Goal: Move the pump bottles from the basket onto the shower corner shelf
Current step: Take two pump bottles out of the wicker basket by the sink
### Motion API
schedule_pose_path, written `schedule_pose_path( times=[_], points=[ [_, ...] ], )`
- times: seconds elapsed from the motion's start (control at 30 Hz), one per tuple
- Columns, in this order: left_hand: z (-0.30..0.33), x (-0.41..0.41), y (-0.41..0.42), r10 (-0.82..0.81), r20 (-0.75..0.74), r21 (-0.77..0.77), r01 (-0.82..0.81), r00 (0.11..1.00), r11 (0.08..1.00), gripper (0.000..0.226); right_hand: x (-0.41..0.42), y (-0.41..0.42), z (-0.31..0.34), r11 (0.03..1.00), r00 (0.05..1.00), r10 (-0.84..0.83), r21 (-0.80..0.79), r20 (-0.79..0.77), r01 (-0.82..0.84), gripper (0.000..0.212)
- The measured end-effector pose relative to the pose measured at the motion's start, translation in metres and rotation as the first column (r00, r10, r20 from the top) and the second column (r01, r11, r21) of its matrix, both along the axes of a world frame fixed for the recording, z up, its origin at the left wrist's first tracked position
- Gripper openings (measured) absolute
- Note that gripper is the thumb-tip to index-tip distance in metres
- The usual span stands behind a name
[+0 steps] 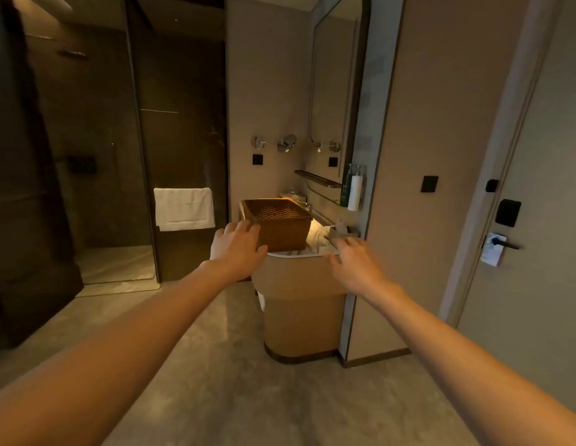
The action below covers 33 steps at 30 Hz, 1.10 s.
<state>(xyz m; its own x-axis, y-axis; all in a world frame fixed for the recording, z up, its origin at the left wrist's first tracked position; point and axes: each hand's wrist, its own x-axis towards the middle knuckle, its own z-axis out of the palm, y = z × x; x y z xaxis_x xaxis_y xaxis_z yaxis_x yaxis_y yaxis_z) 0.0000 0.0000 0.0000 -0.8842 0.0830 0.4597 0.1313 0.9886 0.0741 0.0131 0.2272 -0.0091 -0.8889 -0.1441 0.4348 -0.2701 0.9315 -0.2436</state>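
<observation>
A brown woven basket [282, 223] stands on the near end of the vanity counter [315, 244]. Its inside is hidden from this angle, so no pump bottles show in it. My left hand [237, 247] is stretched out with fingers apart, at the basket's near left corner; touching or not, I cannot tell. My right hand [354, 262] is also spread, over the counter's front edge to the right of the basket, holding nothing. The glass shower enclosure [97, 156] is dark at the left; no corner shelf is visible in it.
A white bottle [356, 192] and a dark bottle [345, 188] hang on the wall by the mirror [336, 94]. A white towel [183, 208] hangs on the shower's glass panel. A door with a handle [505, 244] is at the right. Tiled floor lies between me and the shower.
</observation>
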Motion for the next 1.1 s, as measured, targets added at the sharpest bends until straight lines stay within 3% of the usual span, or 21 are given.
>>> schedule_pose_path(
  times=[0.3, 0.6, 0.83, 1.1],
  points=[
    [0.016, -0.168, -0.055, 0.011, -0.031, -0.005, -0.011, 0.999, 1.000, 0.049, -0.177, -0.052, 0.023, 1.000, 0.995, 0.024, -0.014, -0.092, -0.025, 0.040],
    [-0.038, -0.321, -0.084, 0.001, 0.071, 0.030, -0.004, 0.997, 1.000, 0.047, -0.338, -0.090, -0.028, 0.997, 0.997, 0.068, 0.038, 0.044, -0.070, 0.037],
    [-0.030, -0.474, -0.103, 0.036, 0.033, 0.013, -0.036, 0.999, 0.999, 0.049, -0.506, -0.094, -0.012, 0.997, 0.998, 0.058, 0.058, -0.037, -0.055, 0.042],
    [-0.049, -0.637, -0.102, 0.042, 0.086, 0.033, -0.045, 0.995, 0.998, 0.040, -0.673, -0.101, -0.038, 0.992, 0.993, 0.109, 0.065, 0.050, -0.113, 0.043]
  ],
)
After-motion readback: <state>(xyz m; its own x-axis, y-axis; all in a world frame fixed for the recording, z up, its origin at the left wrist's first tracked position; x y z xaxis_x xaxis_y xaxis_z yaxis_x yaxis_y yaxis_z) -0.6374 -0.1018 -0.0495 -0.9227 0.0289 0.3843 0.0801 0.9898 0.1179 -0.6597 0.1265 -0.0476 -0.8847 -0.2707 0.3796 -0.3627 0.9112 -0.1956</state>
